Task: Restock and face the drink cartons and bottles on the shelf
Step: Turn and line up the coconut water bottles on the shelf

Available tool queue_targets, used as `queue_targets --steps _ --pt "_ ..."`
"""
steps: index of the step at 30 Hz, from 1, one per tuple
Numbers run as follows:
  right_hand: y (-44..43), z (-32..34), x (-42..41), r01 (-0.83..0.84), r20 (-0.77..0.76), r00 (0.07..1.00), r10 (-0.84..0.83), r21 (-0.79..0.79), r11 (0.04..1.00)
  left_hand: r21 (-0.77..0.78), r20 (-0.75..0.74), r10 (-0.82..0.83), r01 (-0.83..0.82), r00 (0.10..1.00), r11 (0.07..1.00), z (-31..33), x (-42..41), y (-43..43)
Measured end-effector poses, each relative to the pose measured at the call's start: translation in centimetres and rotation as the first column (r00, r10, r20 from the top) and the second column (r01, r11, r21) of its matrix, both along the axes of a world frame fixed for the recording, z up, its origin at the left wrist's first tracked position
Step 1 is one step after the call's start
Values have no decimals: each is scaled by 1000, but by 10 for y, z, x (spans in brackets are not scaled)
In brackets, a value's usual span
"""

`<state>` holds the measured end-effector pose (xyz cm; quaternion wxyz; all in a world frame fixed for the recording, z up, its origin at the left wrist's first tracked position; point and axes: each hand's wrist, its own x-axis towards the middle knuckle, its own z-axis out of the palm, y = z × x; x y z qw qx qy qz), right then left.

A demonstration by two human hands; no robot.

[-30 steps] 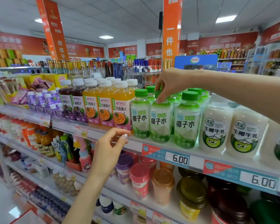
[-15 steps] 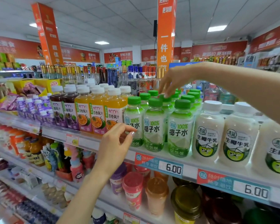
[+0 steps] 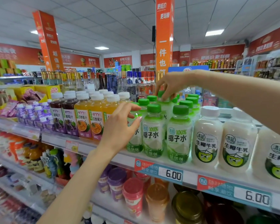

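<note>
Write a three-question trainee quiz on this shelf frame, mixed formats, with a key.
1. True or false: the right hand pinches the cap of a white-capped milk bottle.
2. Which price shows on the shelf tag below the coconut water bottles? A 5.00, B 6.00, C 8.00.
3. Short answer: which bottle do the left hand fingers curl round?

Key
1. False: it pinches the green cap of a back-row coconut water bottle.
2. B.
3. The front-left coconut water bottle, next to the orange juice bottles.
</note>
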<state>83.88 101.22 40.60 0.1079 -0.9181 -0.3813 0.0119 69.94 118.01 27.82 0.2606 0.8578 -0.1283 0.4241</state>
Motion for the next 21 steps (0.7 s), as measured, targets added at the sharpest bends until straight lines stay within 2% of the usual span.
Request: queue_targets --steps 7,12,17,21 --pt "-13 77 -22 22 208 974 -91 313 949 -148 -63 -101 91 993 985 20 -2 -3" --pt "-16 108 -47 -89 278 959 -63 500 862 -319 -49 -199 174 979 932 65 2 -8" --pt "-8 96 -78 -175 222 973 66 521 835 -468 -165 -313 205 935 860 104 -4 -9" --pt "0 55 -96 -224 112 974 197 590 776 -431 -361 -424 254 831 866 92 -21 -1"
